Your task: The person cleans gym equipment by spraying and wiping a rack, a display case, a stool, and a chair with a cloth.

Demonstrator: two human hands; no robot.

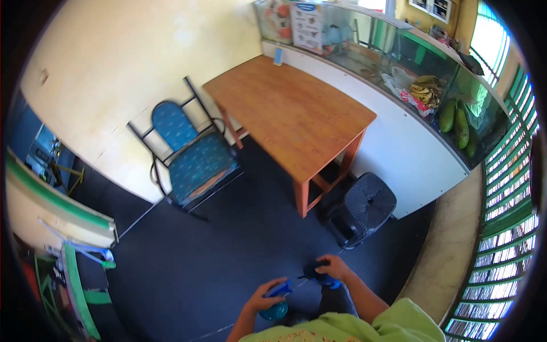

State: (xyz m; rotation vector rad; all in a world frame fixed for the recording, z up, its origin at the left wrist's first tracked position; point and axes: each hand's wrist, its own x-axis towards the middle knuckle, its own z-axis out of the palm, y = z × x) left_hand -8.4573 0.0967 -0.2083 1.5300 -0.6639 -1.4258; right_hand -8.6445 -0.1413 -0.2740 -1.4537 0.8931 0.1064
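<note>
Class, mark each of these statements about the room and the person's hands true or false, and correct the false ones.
1. The left hand grips a blue spray bottle. True.
2. The wooden table is stacked with plates. False: its top carries nothing.
3. A blue padded chair stands beside the table, against the wall. True.
4. The black plastic stool stands on the table. False: it stands on the floor by the table's corner.
5. The right hand holds a dark blue object. True.
</note>
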